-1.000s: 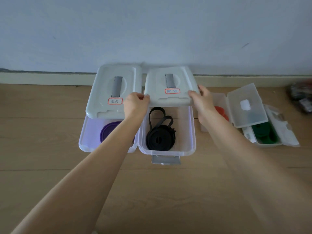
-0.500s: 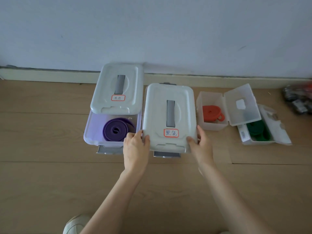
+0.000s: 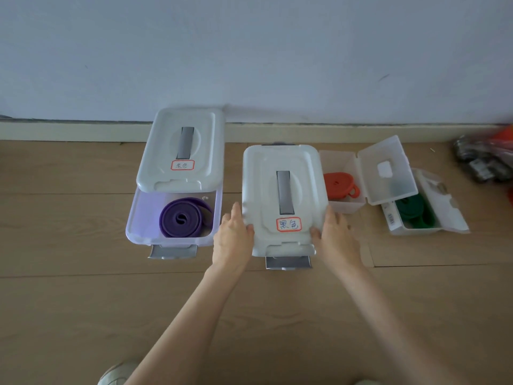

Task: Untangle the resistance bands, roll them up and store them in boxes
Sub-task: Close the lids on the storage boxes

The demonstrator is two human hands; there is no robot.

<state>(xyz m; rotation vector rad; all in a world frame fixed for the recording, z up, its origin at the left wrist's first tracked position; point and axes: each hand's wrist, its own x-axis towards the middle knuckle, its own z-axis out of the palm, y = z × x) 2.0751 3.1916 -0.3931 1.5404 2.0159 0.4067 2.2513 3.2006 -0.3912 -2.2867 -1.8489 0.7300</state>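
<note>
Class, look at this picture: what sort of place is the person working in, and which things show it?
Probably a room in a home: bare wood-plank floor, plain white wall with a skirting board, and storage boxes set on the floor.

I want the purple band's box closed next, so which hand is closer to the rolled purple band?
Left. The left hand grips the white lid's left edge, just right of the purple band. The right hand holds the lid's far side, a full lid-width farther.

Rolled band (image 3: 181, 218) in left box (image 3: 144, 232)
</note>
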